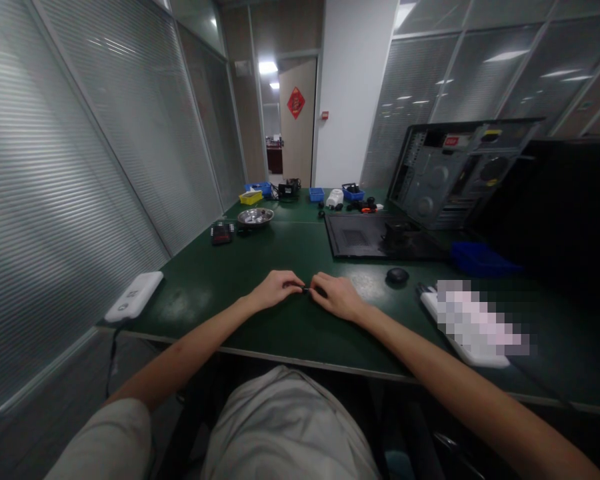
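Note:
Over the near middle of the green table, my left hand (276,288) and my right hand (336,295) almost meet. A small dark piece with a pale glint (306,289) shows in the narrow gap between the fingertips; it is too small to name. The left thumb and fingers are pinched together at its left end. On the other side the right fingers are curled and closed at its right end, with a dark patch visible under them. A round black object (397,275) lies on the table to the right of my right hand.
A black panel (353,237) lies beyond my right hand, near an opened computer case (445,177). A metal bowl (255,217) stands at the back left. White power strips (135,297) flank both sides. Blue trays (317,194) and a yellow tray (251,198) line the far edge.

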A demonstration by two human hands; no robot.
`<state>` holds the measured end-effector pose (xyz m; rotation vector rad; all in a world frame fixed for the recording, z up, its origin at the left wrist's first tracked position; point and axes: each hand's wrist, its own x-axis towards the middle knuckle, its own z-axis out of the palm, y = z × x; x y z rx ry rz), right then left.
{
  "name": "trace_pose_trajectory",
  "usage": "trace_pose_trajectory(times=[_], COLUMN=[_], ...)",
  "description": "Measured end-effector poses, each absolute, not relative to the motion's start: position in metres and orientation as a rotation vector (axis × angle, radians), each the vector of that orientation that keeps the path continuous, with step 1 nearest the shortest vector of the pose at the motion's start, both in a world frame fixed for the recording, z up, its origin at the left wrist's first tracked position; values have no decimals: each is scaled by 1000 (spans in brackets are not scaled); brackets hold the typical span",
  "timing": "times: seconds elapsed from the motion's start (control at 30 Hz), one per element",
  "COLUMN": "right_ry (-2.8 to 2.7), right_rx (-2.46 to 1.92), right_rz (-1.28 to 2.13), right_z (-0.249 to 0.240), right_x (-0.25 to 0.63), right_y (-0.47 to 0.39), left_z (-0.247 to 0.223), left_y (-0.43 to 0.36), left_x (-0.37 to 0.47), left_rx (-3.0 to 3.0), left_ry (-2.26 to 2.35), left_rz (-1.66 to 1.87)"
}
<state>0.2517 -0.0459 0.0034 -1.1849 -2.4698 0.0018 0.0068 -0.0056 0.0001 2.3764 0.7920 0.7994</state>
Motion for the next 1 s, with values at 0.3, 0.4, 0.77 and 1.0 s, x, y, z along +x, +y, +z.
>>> trace_pose_trajectory(times=[0.3,0.4,0.77,1.0], right_ry=[-2490,-2487,-2491,-2479], right_rx=[-1207,-1219,-1247,-1217], right_rz=[-11,8,5,13], right_z=[2,2,2,2], right_x=[249,249,250,249], right_y=[-45,-45,-45,-44], left_z=[-5,-5,-3,-7], left_y=[-6,-5,4,9], left_x=[14,14,7,6], left_rx=[2319,2283,2325,2510], left_ry=[823,807,811,826], left_rz=[842,850,898,819])
